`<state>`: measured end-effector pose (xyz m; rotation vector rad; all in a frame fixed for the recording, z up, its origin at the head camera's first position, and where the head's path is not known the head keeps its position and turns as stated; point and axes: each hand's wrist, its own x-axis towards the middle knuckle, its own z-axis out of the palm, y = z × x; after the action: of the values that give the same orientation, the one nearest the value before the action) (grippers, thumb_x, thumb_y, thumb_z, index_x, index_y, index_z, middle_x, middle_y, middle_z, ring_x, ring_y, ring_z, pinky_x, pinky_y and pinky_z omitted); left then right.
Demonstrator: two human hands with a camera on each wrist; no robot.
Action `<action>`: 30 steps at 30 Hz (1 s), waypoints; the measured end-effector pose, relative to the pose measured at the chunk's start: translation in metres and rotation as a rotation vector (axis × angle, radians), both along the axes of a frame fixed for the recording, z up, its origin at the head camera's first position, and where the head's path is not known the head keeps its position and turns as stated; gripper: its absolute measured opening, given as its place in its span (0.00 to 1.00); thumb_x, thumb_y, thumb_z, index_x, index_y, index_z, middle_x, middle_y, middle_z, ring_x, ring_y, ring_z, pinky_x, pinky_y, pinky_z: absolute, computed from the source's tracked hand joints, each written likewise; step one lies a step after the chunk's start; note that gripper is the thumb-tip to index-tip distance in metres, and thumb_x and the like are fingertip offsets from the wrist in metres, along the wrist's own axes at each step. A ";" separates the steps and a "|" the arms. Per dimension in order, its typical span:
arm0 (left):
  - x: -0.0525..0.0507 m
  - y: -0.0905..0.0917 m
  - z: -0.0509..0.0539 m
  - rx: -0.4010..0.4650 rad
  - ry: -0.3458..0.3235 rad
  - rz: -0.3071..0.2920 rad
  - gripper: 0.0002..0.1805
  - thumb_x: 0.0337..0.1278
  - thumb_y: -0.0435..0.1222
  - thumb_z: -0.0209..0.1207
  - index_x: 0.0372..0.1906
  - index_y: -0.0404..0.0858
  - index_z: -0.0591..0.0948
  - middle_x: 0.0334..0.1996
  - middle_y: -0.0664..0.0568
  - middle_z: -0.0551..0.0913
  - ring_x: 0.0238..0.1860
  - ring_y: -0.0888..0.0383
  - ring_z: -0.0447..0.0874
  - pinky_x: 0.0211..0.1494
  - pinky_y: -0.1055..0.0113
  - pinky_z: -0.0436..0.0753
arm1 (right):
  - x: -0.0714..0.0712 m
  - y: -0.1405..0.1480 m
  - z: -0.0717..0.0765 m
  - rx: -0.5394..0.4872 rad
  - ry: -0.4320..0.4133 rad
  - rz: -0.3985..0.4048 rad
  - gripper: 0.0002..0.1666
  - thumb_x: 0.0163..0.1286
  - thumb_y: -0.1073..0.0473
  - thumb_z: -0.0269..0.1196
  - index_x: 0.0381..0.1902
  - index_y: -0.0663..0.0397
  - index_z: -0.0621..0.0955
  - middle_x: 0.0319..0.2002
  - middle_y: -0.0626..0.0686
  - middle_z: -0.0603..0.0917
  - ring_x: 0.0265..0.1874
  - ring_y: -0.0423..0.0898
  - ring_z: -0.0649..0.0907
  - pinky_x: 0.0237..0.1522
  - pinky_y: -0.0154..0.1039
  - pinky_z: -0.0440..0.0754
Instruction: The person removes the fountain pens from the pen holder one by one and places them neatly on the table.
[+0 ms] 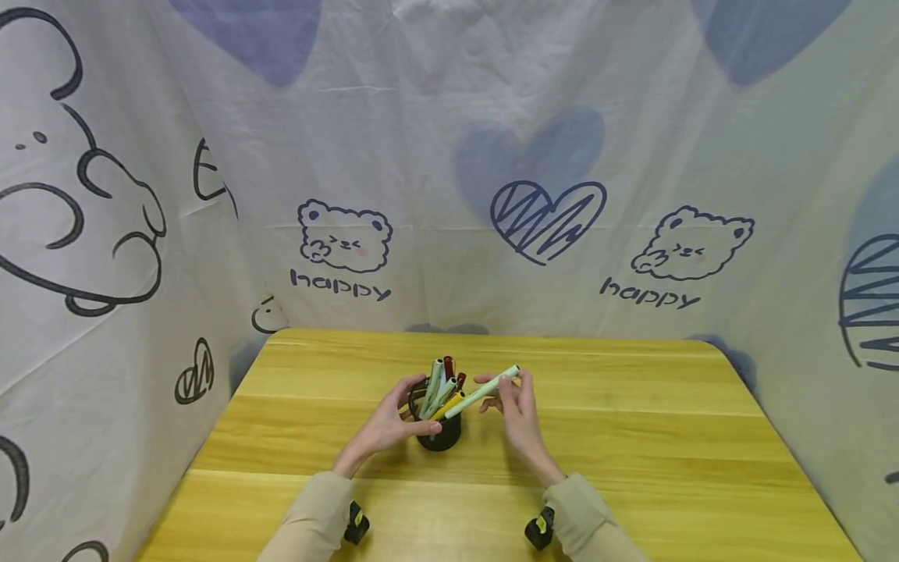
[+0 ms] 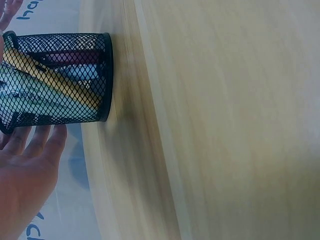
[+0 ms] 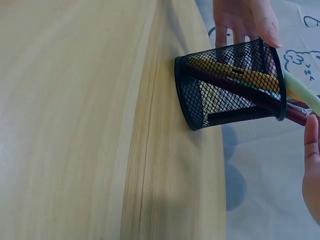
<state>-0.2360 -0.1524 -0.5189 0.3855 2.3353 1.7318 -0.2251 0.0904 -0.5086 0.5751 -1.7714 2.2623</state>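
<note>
A black mesh pen holder (image 1: 439, 442) stands on the wooden table, full of several pens and markers. My left hand (image 1: 382, 428) grips its side, with the thumb near the rim and the fingers round the far side. The right hand (image 1: 520, 417) pinches a pale green marker (image 1: 485, 392) near its upper end. That marker slants down to the left, its lower end at the holder's rim. Inside the holder are other pale green markers (image 1: 433, 384), a yellow one (image 1: 453, 403) and dark red pens (image 1: 449, 366). Through the mesh wall (image 3: 192, 117) the right wrist view shows their lower parts.
The wooden table (image 1: 632, 437) reaches to a white cloth backdrop (image 1: 435, 257) printed with hearts and bears, which hangs behind it and at both sides. A black wrist device (image 1: 357, 524) sits by the left sleeve, another (image 1: 540, 528) by the right.
</note>
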 end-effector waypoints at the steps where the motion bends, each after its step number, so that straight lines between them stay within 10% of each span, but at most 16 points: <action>1: 0.000 0.000 0.000 -0.001 -0.001 0.000 0.52 0.48 0.42 0.77 0.77 0.41 0.61 0.76 0.43 0.63 0.76 0.39 0.61 0.74 0.37 0.67 | 0.000 0.000 0.000 -0.013 -0.004 -0.001 0.09 0.85 0.58 0.41 0.53 0.58 0.62 0.48 0.70 0.85 0.38 0.41 0.88 0.35 0.37 0.88; 14: -0.001 -0.001 -0.002 -0.006 0.002 -0.002 0.53 0.48 0.42 0.77 0.77 0.39 0.60 0.76 0.43 0.63 0.77 0.39 0.60 0.75 0.37 0.67 | 0.007 0.010 0.006 -0.132 -0.150 -0.040 0.12 0.83 0.61 0.44 0.59 0.53 0.59 0.44 0.58 0.84 0.42 0.47 0.90 0.47 0.37 0.89; 30: 0.000 -0.001 -0.002 -0.008 0.000 -0.007 0.53 0.49 0.42 0.76 0.78 0.39 0.59 0.77 0.43 0.61 0.78 0.38 0.58 0.76 0.39 0.66 | 0.010 0.029 -0.008 -0.202 -0.088 -0.034 0.17 0.77 0.72 0.51 0.60 0.56 0.68 0.43 0.54 0.87 0.39 0.47 0.91 0.41 0.35 0.89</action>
<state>-0.2364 -0.1537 -0.5210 0.3915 2.3373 1.7194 -0.2155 0.1193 -0.5171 0.4088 -1.5509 2.4390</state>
